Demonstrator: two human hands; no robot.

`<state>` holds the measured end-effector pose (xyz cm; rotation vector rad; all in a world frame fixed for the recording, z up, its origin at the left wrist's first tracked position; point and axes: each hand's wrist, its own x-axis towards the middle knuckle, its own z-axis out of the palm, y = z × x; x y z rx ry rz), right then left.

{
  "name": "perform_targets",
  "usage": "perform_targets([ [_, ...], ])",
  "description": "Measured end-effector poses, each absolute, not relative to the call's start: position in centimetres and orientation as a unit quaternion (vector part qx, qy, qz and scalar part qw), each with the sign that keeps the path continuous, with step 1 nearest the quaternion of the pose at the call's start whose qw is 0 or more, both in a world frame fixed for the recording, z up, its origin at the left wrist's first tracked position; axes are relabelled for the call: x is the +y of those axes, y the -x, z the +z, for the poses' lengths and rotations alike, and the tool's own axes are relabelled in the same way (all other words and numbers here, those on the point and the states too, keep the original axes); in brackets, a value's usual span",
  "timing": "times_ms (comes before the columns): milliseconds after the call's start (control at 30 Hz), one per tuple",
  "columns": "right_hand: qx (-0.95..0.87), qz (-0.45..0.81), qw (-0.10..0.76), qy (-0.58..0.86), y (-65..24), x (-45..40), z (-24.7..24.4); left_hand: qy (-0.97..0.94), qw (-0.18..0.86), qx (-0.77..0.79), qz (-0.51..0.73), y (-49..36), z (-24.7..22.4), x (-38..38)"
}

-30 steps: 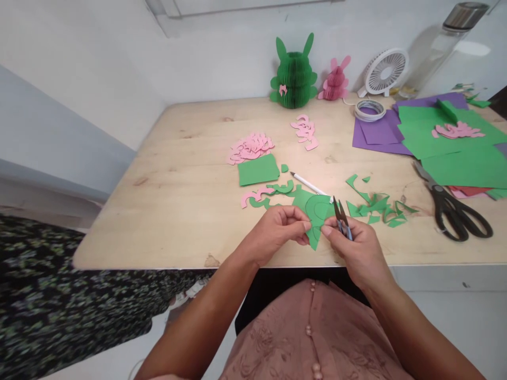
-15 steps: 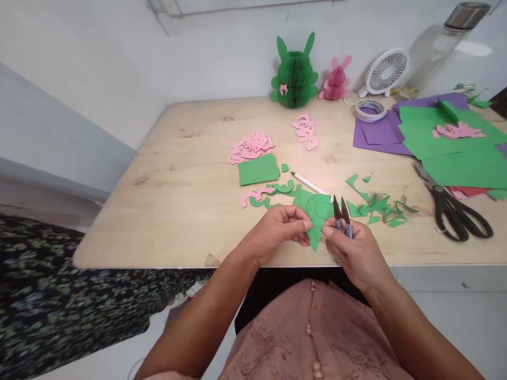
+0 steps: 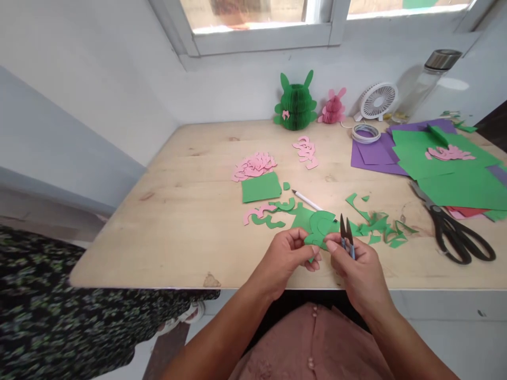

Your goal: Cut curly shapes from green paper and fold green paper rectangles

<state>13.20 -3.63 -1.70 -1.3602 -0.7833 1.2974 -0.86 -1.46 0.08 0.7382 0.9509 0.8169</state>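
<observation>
Between thumb and fingers, my left hand pinches a small piece of green paper marked with curved pencil outlines. My right hand holds small thread snips with dark blades pointing away from me and slightly parted. The thumb and finger of that hand also touch the paper's right edge. Beyond the paper lies a white pencil with a dark tip. Cut green curved pieces and a pink curved piece rest to the left. Green scraps are scattered to the right.
Pink cutouts lie heaped behind a green card. Large black-handled scissors sit at right, near stacked coloured sheets and a tape roll. Paper rabbits, a white fan and a bottle stand by the wall.
The camera has tilted up, so the window shows more and the table sits lower in view. The green paper has been turned in my fingers; the snips stay in my right hand.
</observation>
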Motion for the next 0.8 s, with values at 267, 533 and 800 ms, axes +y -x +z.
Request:
perform_targets([
  [267, -0.336, 0.491, 0.554, 0.582, -13.3, -3.1, -2.0, -0.38, 0.729, 0.451, 0.347, 1.0, 0.1, -1.1],
  [533, -0.258, 0.494, 0.602, 0.572, -12.2, -2.8, -2.2, -0.273, 0.715, 0.467, 0.444, -0.7, -0.5, -2.8],
  [800, -0.169, 0.548, 0.623, 0.532, -11.6, -2.9, -1.1, -0.219, 0.706, 0.465, 0.487, -1.8, -0.3, -3.1],
])
